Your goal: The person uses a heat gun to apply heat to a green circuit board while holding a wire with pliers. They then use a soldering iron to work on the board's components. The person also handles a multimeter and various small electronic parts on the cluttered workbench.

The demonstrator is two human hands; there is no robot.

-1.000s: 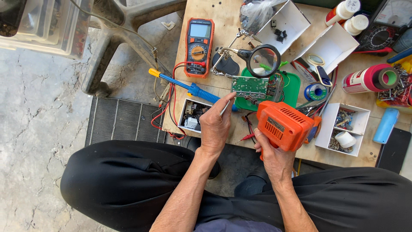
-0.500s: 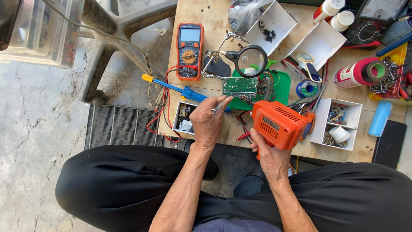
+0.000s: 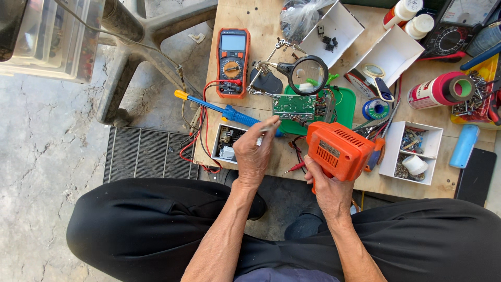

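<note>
The right hand (image 3: pixel 330 189) is closed around the grip of the orange soldering gun (image 3: pixel 338 150), a rigid, fairly heavy tool best held by that handle. The left hand (image 3: pixel 254 155) pinches a thin, pliable solder wire (image 3: pixel 271 127) near its end. Both point at the fragile green circuit board (image 3: pixel 295 106), clamped on the wooden surface (image 3: pixel 271 23) under the magnifier (image 3: pixel 309 68).

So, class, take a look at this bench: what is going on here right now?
A seated person works at a cluttered wooden bench. The right hand grips an orange soldering gun, its front aimed at a green circuit board that sits under a magnifier. The left hand pinches a thin silvery wire or rod pointed toward the same board. A blue soldering iron and an orange multimeter lie nearby.
</note>
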